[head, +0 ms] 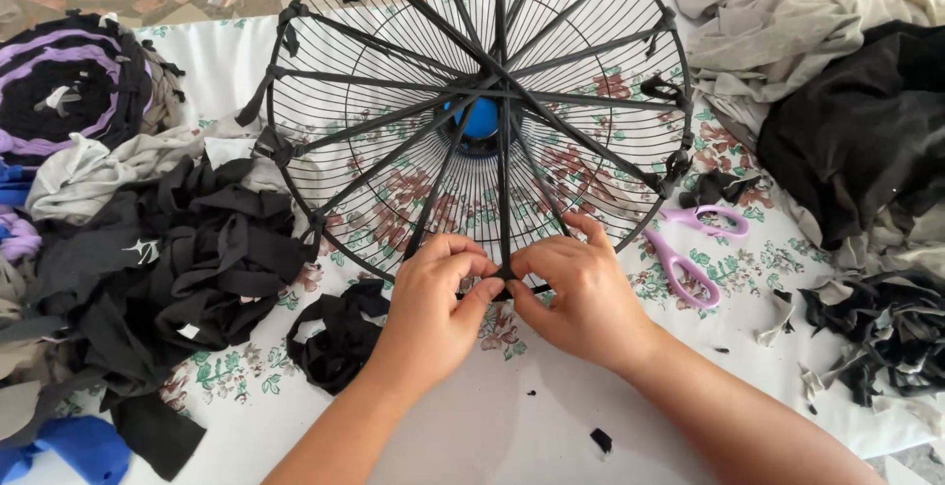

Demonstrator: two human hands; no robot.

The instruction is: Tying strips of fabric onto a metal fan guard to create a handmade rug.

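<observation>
A round black wire fan guard (591,42) stands tilted on the table, with a blue hub (479,117) at its middle. Black cloth strips run like spokes from the hub out to the rim. One such strip (504,199) comes down to the near rim, where both hands meet. My left hand (438,298) and my right hand (581,293) pinch that strip's end at the rim, fingertips touching. The knot itself is hidden under my fingers.
Purple-handled scissors (689,249) lie right of the guard on a white flowered tablecloth (512,416). Heaps of black and grey cloth strips (187,258) lie at left, more cloth (847,121) at right, a purple-and-black coiled piece (59,81) at far left.
</observation>
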